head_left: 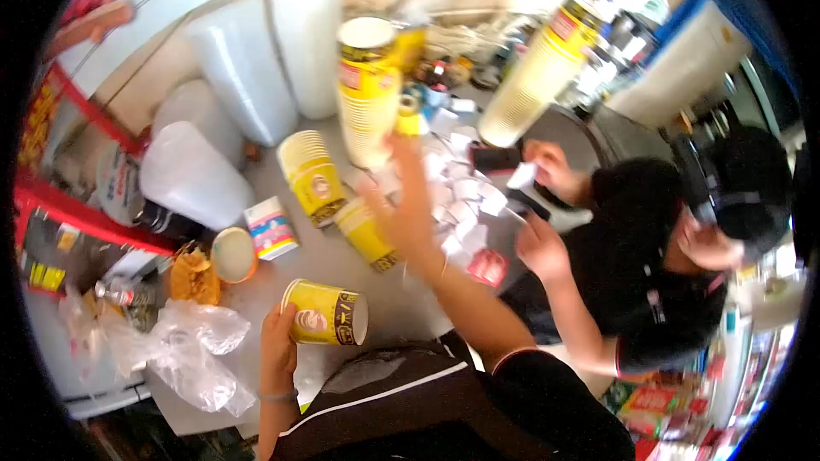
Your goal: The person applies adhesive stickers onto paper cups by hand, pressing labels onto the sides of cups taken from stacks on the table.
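My left hand is wrapped round a yellow paper cup with dark print, tilted on its side above the table's front. My right hand, somewhat blurred, is raised over the table with fingers stretched and apart; nothing shows in it. Just beyond it stands a tall stack of yellow paper cups. A heap of folded white paper slips spreads to its right. Left of that hand, a short stack of yellow cups and another yellow cup lie on the table.
A co-worker in black at the right holds a white slip. Another cup stack leans behind. Wrapped white stacks line the wall. A box, an orange-rimmed cup and clear plastic bags lie left on the grey table.
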Available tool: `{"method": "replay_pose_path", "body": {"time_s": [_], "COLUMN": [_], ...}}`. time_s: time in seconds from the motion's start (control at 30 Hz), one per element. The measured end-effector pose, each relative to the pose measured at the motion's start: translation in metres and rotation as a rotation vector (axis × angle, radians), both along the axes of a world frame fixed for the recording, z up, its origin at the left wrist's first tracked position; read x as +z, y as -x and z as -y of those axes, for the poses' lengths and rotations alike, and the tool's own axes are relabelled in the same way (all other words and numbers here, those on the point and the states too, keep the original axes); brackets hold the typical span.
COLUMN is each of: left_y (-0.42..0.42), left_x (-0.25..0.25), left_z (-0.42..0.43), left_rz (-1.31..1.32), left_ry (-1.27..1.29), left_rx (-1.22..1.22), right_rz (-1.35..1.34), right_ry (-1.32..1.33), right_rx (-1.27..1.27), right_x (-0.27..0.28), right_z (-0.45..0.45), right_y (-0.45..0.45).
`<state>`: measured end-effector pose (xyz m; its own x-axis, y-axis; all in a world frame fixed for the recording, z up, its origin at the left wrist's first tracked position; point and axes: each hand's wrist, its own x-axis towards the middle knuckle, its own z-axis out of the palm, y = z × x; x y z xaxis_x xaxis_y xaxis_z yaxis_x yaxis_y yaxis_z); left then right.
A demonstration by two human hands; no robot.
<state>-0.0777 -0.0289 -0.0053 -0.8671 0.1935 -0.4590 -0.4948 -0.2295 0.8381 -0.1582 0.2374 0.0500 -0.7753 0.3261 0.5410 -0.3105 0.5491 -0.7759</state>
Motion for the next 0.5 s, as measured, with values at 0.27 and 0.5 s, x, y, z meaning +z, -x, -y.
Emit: {"method": "replay_pose_path", "body": {"time_s": [0.27,0.5], "left_y": [-0.018,-0.038], "left_x": [0.001,-0.004], "left_z": [-0.042,-0.073], "left_rz": [-0.104,0.019], "left_ry": [0.088,-0.035], "left_rx": [-0.284,-0.358], "right_rz": [0.202,0.404], "right_ry": [0.007,0.408], "right_rx": [-0.134,-0.591], "right_x": [-0.021,-0.024], "right_z": [-0.042,-0.133], "right_y": [-0.204,-0.218]}}
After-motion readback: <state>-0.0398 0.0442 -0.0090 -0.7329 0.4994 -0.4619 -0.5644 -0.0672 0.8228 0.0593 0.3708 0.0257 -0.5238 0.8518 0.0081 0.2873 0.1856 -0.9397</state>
